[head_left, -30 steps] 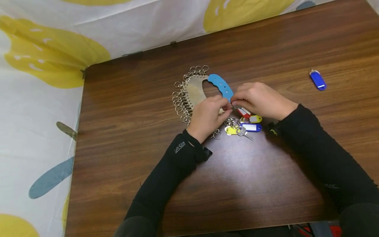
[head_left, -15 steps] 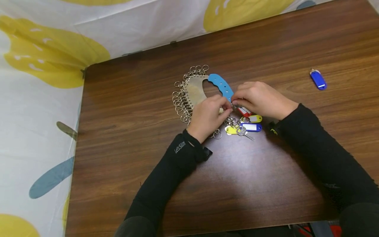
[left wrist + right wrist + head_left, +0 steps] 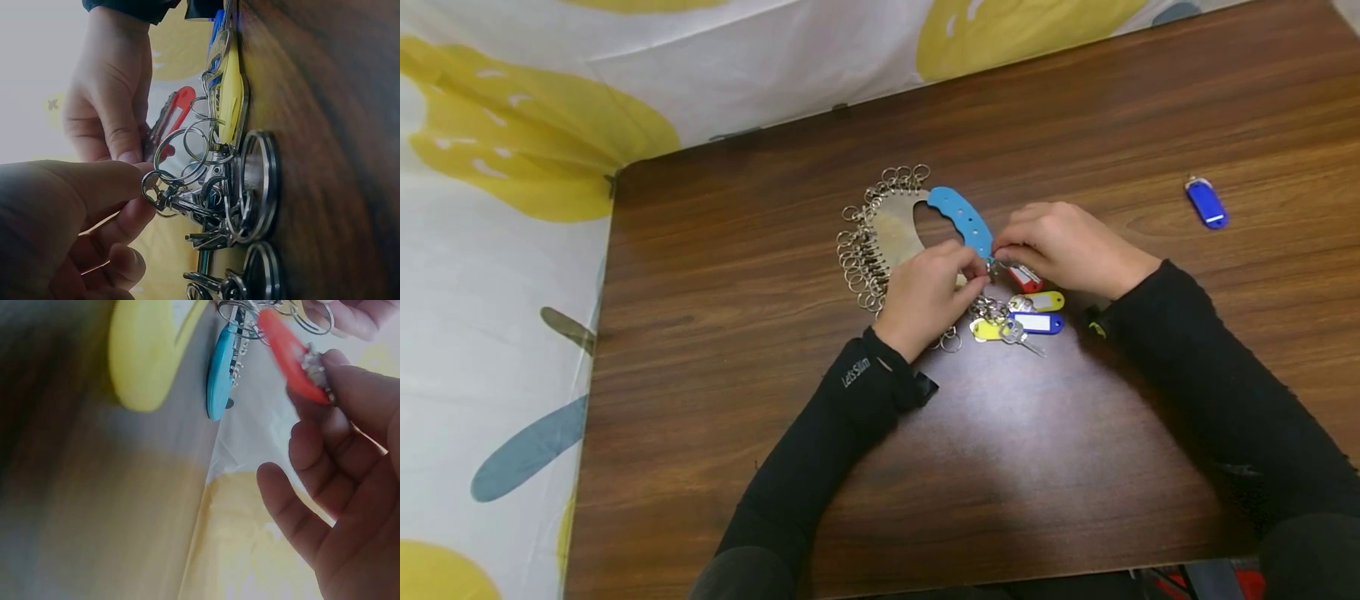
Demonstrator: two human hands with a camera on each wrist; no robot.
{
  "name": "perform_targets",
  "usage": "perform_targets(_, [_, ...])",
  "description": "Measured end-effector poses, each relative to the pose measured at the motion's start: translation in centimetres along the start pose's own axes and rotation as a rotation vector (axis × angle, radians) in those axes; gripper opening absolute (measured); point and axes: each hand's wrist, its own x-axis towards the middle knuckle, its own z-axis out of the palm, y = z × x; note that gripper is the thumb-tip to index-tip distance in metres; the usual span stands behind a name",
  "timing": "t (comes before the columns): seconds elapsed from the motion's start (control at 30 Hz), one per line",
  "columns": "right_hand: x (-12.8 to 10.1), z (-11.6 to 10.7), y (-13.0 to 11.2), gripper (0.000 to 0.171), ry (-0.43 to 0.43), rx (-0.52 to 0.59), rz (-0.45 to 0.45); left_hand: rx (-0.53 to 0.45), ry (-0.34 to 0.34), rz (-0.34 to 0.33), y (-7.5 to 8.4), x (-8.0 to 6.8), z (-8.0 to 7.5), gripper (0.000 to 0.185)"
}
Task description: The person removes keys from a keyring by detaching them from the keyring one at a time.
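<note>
Since a second ago the right hand (image 3: 1067, 248) has drawn the red key tag (image 3: 1025, 278), pinched in its grip, slightly up off the tabletop (image 3: 1075, 433) beside the blue-handled key organizer (image 3: 910, 225), while the left hand (image 3: 928, 296) still pinches a snap clip (image 3: 164, 195).

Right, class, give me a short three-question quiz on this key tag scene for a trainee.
1. True or false: the right hand pinches the red tag.
2. Which tag lies alone, far from the hands? A) yellow B) blue C) red
3. What does the left hand pinch, going by the left wrist view?

Key:
1. True.
2. B, the lone blue tag lies apart on the table.
3. A small metal clip on the key holder.
</note>
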Motion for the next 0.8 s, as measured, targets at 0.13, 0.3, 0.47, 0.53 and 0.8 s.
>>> perform_targets(0.13, [-0.2,-0.3,0.6,0.008,-0.007,0.004,0.043,-0.002,0.001,0.001,-0.1,0.0,0.1,0.009])
perform_targets(0.3, [-0.8,-1.3,2.1,0.009,-0.012,-0.010,0.124,-0.003,0.005,-0.003,-0.1,0.0,0.1,0.008])
perform_targets(0.47, [-2.1,-3.0,4.0,0.012,0.023,-0.066,0.215,-0.003,-0.005,-0.013,0.0,-0.1,0.1,0.008])
perform_targets(0.53, [-2.8,-3.9,4.7,0.013,0.034,-0.079,0.266,-0.001,-0.011,-0.016,0.1,-0.1,0.0,0.009])
perform_targets(0.8, [-5.4,-6.7,7.7,0.024,0.029,-0.105,0.475,0.004,-0.028,-0.027,0.0,-0.1,0.0,0.009])
